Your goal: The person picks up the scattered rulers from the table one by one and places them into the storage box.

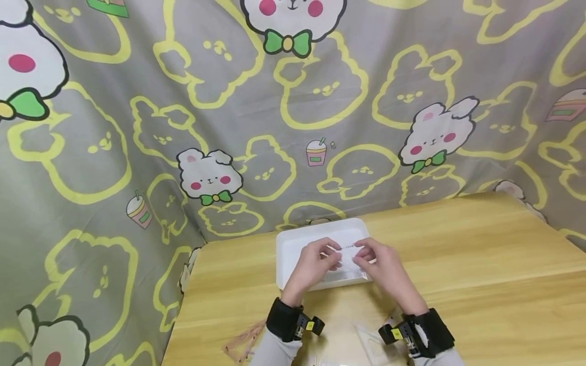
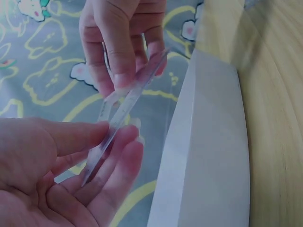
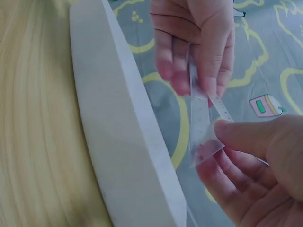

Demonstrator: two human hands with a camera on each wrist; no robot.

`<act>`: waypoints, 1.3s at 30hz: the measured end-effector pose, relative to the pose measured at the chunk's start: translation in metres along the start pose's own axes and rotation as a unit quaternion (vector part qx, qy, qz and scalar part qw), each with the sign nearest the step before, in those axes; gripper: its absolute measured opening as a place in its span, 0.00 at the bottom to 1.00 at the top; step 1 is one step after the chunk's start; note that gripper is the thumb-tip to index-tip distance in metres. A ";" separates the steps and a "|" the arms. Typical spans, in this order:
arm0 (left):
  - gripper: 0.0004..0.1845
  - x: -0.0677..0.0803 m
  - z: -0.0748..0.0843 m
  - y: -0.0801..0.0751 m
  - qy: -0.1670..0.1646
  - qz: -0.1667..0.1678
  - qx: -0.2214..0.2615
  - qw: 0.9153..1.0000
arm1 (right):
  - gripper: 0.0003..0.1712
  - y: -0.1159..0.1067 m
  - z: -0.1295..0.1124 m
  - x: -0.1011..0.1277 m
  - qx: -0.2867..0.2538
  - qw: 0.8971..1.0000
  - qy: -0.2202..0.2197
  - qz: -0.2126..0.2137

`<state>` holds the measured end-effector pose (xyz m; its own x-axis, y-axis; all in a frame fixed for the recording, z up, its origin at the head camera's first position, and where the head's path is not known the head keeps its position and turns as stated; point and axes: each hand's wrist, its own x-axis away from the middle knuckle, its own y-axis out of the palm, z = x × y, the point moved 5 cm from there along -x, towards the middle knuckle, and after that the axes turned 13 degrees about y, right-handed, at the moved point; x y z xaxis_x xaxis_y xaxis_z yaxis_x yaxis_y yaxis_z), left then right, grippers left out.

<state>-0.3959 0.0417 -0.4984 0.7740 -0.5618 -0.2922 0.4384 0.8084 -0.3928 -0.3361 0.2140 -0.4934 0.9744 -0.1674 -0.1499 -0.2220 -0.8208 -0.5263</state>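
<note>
Above the tray [image 1: 288, 254], both hands are pinching one clear bag [image 1: 349, 250] — left hand [image 1: 316, 264] gripping one end, right hand [image 1: 382, 264] the other, long axis running hand to hand, equally near.

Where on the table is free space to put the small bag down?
Bare wood lies right of the white tray, toward the table edge, and left of it. Crowded: over the tray, where both hands hold the clear bag, and near the wrists.
</note>
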 end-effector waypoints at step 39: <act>0.07 -0.032 -0.042 0.033 -0.003 0.138 -0.014 0.990 | 0.23 0.006 0.030 -0.003 0.085 0.996 0.010 0.013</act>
<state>-0.4255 0.0792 -0.5381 0.8656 -0.3185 -0.3864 0.1971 0.9261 -0.3218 -0.3419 0.2258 -0.5212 0.9682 -0.2001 -0.1502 -0.2490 -0.7122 -0.6564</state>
